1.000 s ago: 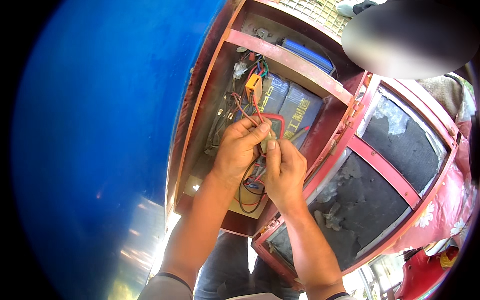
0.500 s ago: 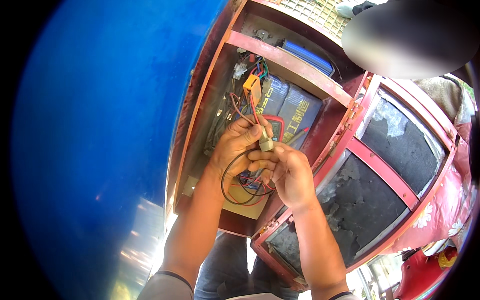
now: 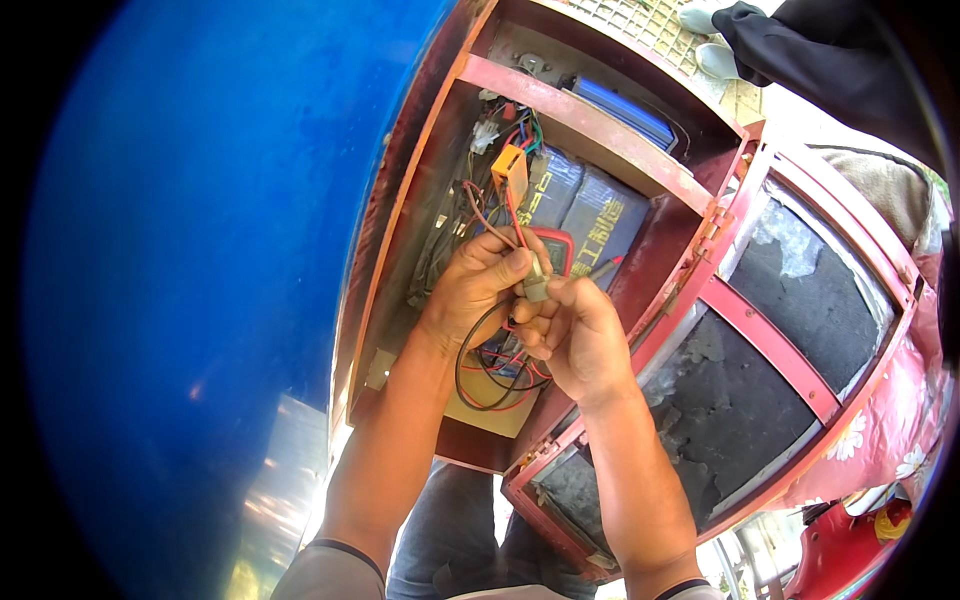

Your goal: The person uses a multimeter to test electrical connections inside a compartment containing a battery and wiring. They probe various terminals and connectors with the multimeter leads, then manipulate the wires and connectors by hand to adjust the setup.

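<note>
Over the open red metal box, my left hand (image 3: 480, 285) is closed on a pale plastic wire connector (image 3: 535, 289), pinched between thumb and fingers. Red and brown wires (image 3: 516, 218) run from the connector's upper end toward an orange block (image 3: 510, 170). My right hand (image 3: 583, 335) is closed beside it, thumb and forefinger at the connector's lower end. A black test lead (image 3: 461, 372) loops below and runs into the right fingers; its tip is hidden. Behind the hands lies a red-rimmed multimeter (image 3: 567, 241), partly covered, with a red-tipped probe (image 3: 608, 266) next to it.
Blue-wrapped batteries (image 3: 605, 215) fill the red box (image 3: 560, 98). A blue finned unit (image 3: 625, 112) sits in its far compartment. The hinged lid (image 3: 765, 340) lies open at right. A blue panel (image 3: 220, 220) stands left. Another person's dark-clothed leg (image 3: 810, 45) shows far right.
My right thumb and forefinger have moved up against the connector's lower end. The left hand keeps its hold. The other person's leg and shoes at the far right now show.
</note>
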`<action>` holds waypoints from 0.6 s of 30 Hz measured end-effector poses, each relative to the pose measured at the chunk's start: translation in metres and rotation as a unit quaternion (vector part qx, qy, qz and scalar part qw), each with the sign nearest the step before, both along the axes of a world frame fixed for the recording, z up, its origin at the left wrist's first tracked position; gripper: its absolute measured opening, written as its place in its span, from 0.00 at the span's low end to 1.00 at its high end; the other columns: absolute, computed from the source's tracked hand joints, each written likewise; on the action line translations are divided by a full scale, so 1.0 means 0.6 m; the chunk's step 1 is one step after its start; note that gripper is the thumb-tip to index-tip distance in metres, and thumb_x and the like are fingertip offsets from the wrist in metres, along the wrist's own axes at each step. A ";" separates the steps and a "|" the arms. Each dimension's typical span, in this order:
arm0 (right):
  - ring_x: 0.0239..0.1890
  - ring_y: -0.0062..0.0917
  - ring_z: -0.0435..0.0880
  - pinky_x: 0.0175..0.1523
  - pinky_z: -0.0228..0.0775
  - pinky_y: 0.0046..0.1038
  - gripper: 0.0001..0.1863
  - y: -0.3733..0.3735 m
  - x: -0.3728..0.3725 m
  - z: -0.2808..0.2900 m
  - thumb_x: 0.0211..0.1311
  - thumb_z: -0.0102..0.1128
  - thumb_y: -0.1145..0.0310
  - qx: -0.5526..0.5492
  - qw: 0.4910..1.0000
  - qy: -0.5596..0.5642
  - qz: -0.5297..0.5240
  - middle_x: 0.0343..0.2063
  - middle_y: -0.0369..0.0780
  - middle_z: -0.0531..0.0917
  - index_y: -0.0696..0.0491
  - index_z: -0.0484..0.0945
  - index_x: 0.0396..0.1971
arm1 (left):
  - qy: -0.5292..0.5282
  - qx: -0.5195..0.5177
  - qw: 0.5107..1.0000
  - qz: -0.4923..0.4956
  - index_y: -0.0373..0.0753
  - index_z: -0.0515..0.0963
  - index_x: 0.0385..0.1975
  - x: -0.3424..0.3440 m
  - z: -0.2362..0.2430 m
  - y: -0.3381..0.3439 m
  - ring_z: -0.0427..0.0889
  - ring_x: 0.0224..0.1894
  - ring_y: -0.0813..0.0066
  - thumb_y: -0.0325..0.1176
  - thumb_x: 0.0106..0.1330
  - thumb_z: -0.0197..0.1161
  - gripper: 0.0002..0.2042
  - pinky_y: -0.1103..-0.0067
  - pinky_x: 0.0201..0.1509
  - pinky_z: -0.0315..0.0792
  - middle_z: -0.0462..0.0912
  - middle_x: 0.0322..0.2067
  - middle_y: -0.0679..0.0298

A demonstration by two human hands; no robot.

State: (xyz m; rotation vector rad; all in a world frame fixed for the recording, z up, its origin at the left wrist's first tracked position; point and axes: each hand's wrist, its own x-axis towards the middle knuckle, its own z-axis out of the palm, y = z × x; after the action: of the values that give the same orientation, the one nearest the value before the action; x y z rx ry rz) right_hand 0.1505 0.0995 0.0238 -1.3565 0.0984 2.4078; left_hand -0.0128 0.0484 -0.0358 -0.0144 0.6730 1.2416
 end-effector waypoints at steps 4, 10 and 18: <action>0.23 0.26 0.83 0.27 0.68 0.25 0.15 0.002 -0.003 0.003 0.71 0.55 0.65 -0.001 1.000 -0.004 0.006 0.29 0.45 0.88 0.62 0.82 0.38 | -0.016 0.006 1.000 -0.007 0.37 0.82 0.53 -0.005 -0.001 -0.002 0.86 0.42 0.73 0.34 0.82 0.62 0.09 0.77 0.46 0.82 0.85 0.45 0.58; 0.20 0.26 0.79 0.26 0.66 0.24 0.14 0.011 -0.004 -0.001 0.67 0.53 0.67 -0.005 1.000 -0.018 0.022 0.27 0.44 0.86 0.62 0.82 0.36 | 0.039 -0.010 0.999 -0.015 0.37 0.82 0.52 0.001 0.009 0.003 0.86 0.40 0.75 0.35 0.81 0.63 0.09 0.77 0.43 0.82 0.86 0.44 0.59; 0.34 0.28 0.85 0.31 0.68 0.22 0.19 -0.014 -0.011 0.013 0.65 0.48 0.67 0.041 0.998 0.017 -0.038 0.40 0.48 0.88 0.65 0.79 0.48 | 0.026 -0.127 0.991 0.034 0.38 0.79 0.52 0.017 0.055 0.026 0.81 0.23 0.83 0.35 0.82 0.61 0.09 0.88 0.11 0.69 0.86 0.41 0.59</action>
State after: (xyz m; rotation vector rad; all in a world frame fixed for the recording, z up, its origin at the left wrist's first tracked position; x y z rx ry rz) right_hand 0.1440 0.0910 0.0314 -1.2521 0.0582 2.3462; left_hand -0.0027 0.0642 -0.0029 -0.2183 0.8794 1.2183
